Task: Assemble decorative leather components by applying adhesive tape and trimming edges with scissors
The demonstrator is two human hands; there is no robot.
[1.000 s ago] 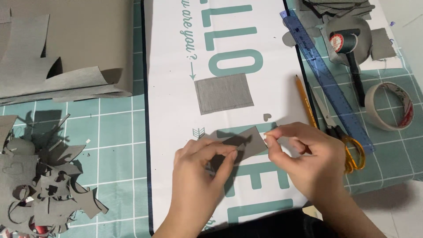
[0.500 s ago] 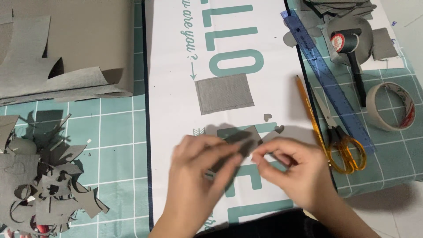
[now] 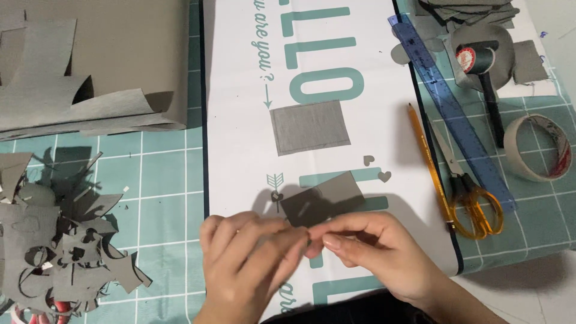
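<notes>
Both my hands meet low in the middle of the head view, over a white printed sheet (image 3: 240, 120). My left hand (image 3: 249, 264) and my right hand (image 3: 378, 255) pinch the near edge of a small grey paper rectangle (image 3: 324, 198), which lifts off the sheet and casts a shadow. The fingertips touch each other at that edge. A second grey paper square (image 3: 310, 126) lies flat on the sheet just beyond. Two tiny grey heart cut-outs (image 3: 377, 169) lie to the right of the held piece.
A pencil (image 3: 427, 159), orange-handled scissors (image 3: 471, 195) and a blue ruler (image 3: 450, 108) lie to the right on a green cutting mat (image 3: 162, 180). A tape roll (image 3: 537, 147) and a black-handled tool (image 3: 483, 75) sit far right. Grey paper scraps (image 3: 66, 252) pile at left; grey sheets (image 3: 90, 66) lie top left.
My hands have drawn closer together and slid down toward me. The grey rectangle now sticks out beyond the fingertips instead of being held between the hands.
</notes>
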